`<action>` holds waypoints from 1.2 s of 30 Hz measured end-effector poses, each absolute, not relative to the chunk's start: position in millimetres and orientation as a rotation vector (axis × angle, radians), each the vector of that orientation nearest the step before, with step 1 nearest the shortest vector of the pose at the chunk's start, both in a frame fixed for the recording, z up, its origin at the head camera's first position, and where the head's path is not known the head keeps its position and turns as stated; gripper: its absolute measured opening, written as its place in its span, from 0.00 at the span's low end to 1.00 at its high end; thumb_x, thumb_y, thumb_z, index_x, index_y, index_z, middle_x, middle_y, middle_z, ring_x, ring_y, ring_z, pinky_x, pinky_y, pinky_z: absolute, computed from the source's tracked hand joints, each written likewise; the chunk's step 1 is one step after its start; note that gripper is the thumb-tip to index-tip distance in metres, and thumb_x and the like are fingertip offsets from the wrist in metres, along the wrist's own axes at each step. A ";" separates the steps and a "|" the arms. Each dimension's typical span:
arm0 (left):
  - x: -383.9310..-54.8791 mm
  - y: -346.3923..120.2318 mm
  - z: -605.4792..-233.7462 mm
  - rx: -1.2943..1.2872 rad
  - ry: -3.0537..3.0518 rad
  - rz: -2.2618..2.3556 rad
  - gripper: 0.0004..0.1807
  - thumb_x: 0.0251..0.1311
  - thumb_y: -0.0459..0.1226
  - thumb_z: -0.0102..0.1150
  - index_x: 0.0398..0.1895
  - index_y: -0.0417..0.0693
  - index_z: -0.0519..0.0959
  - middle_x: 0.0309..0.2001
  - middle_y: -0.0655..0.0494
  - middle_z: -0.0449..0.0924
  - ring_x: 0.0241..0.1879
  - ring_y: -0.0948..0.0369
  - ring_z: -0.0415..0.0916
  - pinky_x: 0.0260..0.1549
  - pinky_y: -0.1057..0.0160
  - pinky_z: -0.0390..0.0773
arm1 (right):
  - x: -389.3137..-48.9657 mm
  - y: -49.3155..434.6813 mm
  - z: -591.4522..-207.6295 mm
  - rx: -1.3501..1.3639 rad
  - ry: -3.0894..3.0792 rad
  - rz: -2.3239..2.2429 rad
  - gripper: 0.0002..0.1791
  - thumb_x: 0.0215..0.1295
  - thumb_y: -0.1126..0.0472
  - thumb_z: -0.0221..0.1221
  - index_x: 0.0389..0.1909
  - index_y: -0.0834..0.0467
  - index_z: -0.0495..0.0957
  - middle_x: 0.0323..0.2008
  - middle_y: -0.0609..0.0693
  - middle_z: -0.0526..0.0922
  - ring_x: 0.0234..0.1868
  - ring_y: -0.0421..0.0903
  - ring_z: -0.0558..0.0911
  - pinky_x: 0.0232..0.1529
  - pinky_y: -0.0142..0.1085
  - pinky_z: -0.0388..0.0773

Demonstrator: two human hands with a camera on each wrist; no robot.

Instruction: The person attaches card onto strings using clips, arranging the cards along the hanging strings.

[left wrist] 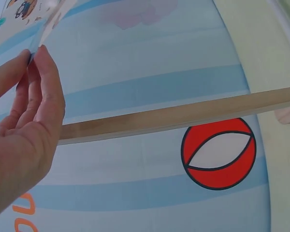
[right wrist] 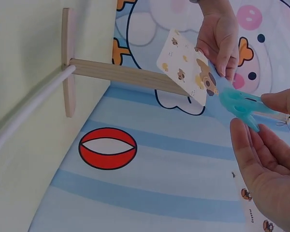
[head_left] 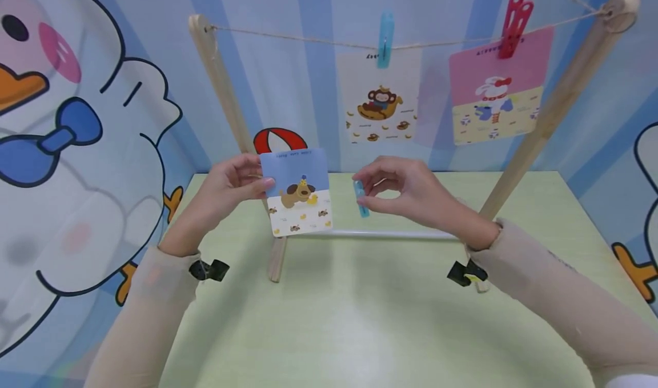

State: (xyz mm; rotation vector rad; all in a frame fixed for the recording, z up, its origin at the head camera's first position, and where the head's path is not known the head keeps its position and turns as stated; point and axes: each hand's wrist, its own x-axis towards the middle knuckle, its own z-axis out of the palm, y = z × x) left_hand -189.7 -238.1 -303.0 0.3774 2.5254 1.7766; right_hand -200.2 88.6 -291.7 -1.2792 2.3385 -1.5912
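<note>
My left hand (head_left: pixel 226 191) pinches a blue-and-white card (head_left: pixel 300 211) with a dog picture by its left edge, thumb in front. The card faces me in front of the left wooden post. In the left wrist view the card (left wrist: pixel 50 21) shows nearly edge-on above the fingertips. To its right, my right hand (head_left: pixel 406 188) pinches a light blue clothespin (head_left: pixel 362 198) between thumb and fingers. The right wrist view shows this clothespin (right wrist: pixel 244 104) with its front end pointing toward the dog card (right wrist: pixel 186 67). Both hands are held below the twine.
Twine (head_left: pixel 288 35) runs between two wooden posts (head_left: pixel 555 114). From it hang a monkey card (head_left: pixel 380 116) under a blue clothespin (head_left: pixel 385 39) and a pink-and-yellow card (head_left: pixel 498 96) under a red clothespin (head_left: pixel 516 25). A white rod (head_left: pixel 380 234) joins the posts low over the pale green table (head_left: pixel 360 331).
</note>
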 end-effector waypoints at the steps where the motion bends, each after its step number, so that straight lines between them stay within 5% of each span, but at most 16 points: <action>1: -189.6 -238.3 -301.4 0.387 2.526 1.784 0.22 0.55 0.38 0.62 0.52 0.42 0.71 0.44 0.47 0.77 0.39 0.56 0.79 0.38 0.60 0.80 | -200.9 86.8 -288.5 -1.295 2.338 -1.596 0.16 0.53 0.65 0.65 0.45 0.59 0.78 0.37 0.49 0.79 0.38 0.43 0.79 0.40 0.35 0.79; 16: -193.4 -234.4 -264.8 0.560 2.411 2.036 0.11 0.55 0.31 0.61 0.42 0.42 0.74 0.36 0.53 0.78 0.33 0.61 0.79 0.35 0.64 0.80 | -209.7 64.7 -233.3 -1.438 2.295 -1.837 0.17 0.51 0.72 0.64 0.44 0.67 0.77 0.39 0.56 0.79 0.38 0.48 0.79 0.42 0.37 0.78; 36: -195.0 -220.7 -233.6 0.453 2.414 2.209 0.14 0.54 0.36 0.62 0.43 0.40 0.75 0.36 0.50 0.76 0.32 0.60 0.75 0.38 0.68 0.79 | -207.0 45.1 -155.5 -1.392 2.285 -2.034 0.17 0.52 0.74 0.62 0.45 0.71 0.76 0.40 0.58 0.79 0.40 0.50 0.78 0.47 0.36 0.76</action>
